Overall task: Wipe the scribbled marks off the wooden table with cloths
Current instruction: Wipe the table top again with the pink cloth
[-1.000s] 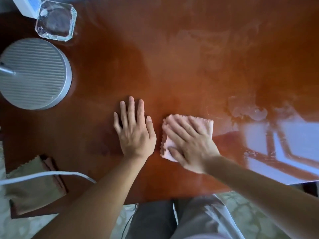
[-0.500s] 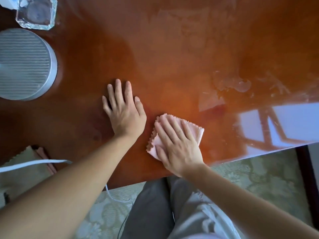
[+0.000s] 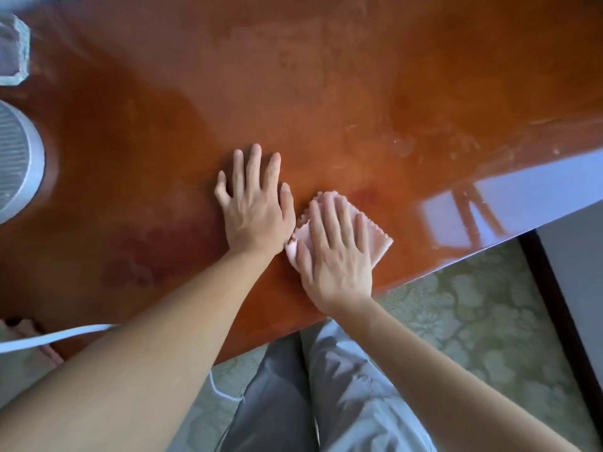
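Observation:
A glossy reddish-brown wooden table [image 3: 195, 93] fills the view. My right hand [image 3: 336, 252] lies flat, fingers straight, pressing a folded pink cloth [image 3: 380, 244] onto the wood close to the near edge. My left hand [image 3: 256, 203] rests flat on the bare table just left of the cloth, its fingers spread. Faint pale smears [image 3: 399, 145] show on the surface beyond and right of the cloth. A darker reddish patch [image 3: 365, 194] sits just past the cloth's far corner.
A round ribbed grey base [image 3: 16, 164] stands at the left edge, a clear glass block [image 3: 13, 50] beyond it. A white cable [image 3: 55, 336] crosses the near left corner over a folded tan cloth [image 3: 23, 327]. The table's near edge runs diagonally above patterned floor [image 3: 473, 321].
The view has shifted, so the lamp base and glass block sit further left. My right hand and the pink cloth have slid closer to the table's near edge; the left hand stays flat beside it.

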